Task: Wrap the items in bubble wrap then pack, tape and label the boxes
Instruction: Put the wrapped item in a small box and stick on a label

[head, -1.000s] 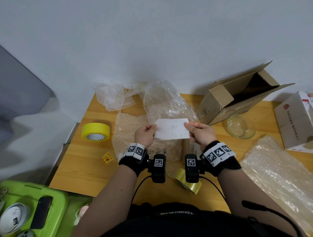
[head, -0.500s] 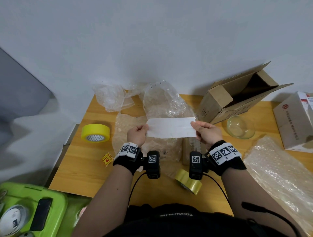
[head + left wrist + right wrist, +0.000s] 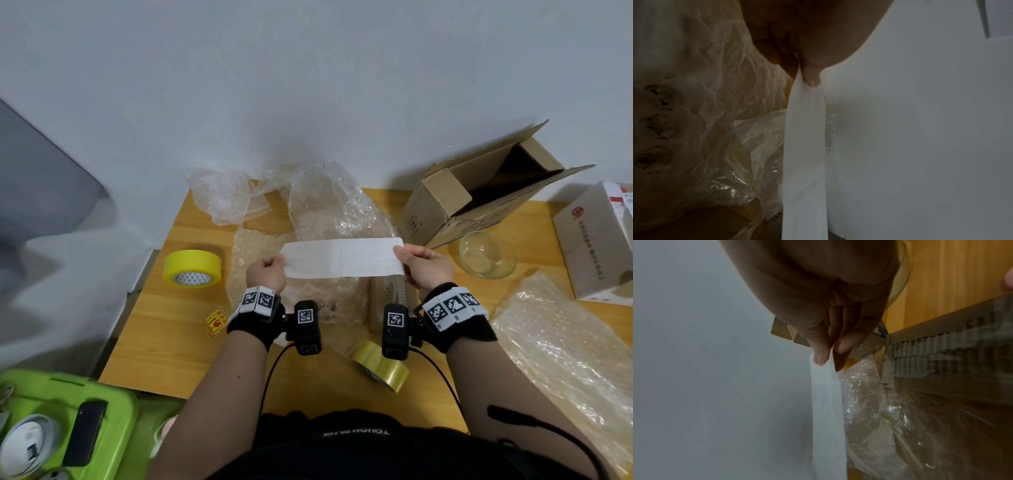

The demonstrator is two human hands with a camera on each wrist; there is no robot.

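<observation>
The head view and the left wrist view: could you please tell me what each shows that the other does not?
Only the head view shows both hands, left hand and right hand, stretching the white strip above the table, plus the yellow tape, open box and glass bowl. Only the left wrist view shows the thumb pinching the strip's end. Both show the strip and bubble wrap.

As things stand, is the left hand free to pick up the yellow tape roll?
Probably not yet: the left hand pinches one end of the white strip, the right hand the other. The yellow tape roll lies unobstructed beside it.
</observation>
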